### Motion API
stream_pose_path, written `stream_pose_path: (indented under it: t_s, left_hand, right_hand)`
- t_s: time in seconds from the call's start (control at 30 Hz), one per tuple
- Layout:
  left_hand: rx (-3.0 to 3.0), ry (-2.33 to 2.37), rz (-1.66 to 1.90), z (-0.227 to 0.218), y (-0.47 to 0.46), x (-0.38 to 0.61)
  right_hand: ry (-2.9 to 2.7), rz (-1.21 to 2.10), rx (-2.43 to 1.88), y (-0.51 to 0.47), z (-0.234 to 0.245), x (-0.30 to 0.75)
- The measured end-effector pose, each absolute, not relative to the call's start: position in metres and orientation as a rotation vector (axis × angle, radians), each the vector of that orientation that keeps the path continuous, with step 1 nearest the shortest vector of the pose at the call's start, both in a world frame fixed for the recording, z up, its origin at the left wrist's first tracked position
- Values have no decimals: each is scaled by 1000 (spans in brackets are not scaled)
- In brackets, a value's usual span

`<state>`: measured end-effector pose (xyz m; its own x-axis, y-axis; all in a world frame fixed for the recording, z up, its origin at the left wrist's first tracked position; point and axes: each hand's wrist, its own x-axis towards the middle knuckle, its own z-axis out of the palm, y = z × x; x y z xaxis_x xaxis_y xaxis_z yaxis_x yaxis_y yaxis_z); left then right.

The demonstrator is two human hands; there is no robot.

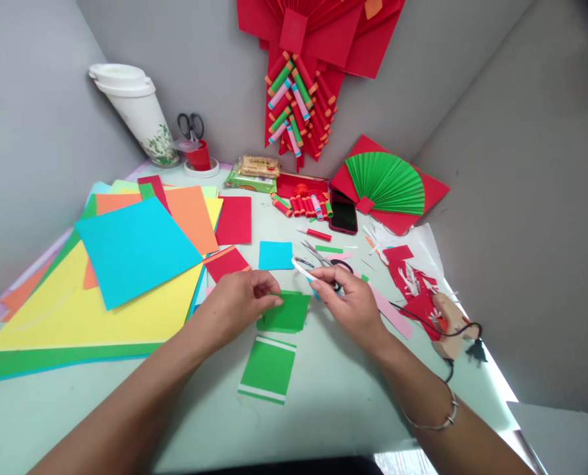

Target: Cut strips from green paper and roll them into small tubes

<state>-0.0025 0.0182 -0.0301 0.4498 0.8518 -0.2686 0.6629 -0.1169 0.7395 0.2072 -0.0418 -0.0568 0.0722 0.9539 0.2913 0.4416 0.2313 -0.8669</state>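
Note:
My right hand (348,300) pinches a narrow curled strip (301,269), white along its curve with a bit of blue near the fingertips. My left hand (247,297) hovers at the edge of a small stack of green paper pieces (287,311); its fingers are bent, thumb slightly apart, with nothing visible between them. Closer to me lies a green paper rectangle (269,369) with a white strip near each of two opposite edges. A blue paper square (275,255) rests beyond my hands. Scissors (316,253) lie behind my right hand, partly hidden by it.
Large coloured sheets (138,251) are piled at left. Small paper rolls (306,206), a glue-like red tube (316,234) and a phone (343,212) lie farther back. Red scraps (410,284) and a corded wooden-coloured tool (449,323) occupy the right. A white cup (136,112) stands back left.

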Motion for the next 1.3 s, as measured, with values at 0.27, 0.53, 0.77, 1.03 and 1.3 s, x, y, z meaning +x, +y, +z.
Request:
stream_pose_path:
  t_s: [0.27, 0.53, 0.77, 1.03, 1.3]
  left_hand:
    - [1688, 1124, 440, -5, 12, -6]
    - [1613, 1055, 502, 0, 6, -1]
    - [1671, 1044, 514, -4, 9, 1]
    - [1641, 1097, 512, -5, 9, 3]
    - [1681, 1128, 520, -3, 5, 5]
  right_hand:
    - [-1414, 743, -1392, -42, -54, 206]
    - [-1505, 740, -1324, -44, -55, 203]
    - [-1687, 631, -1240, -46, -56, 202]
    - [-1761, 531, -1203, -44, -56, 201]
    - [-1787, 502, -1189, -45, -55, 200]
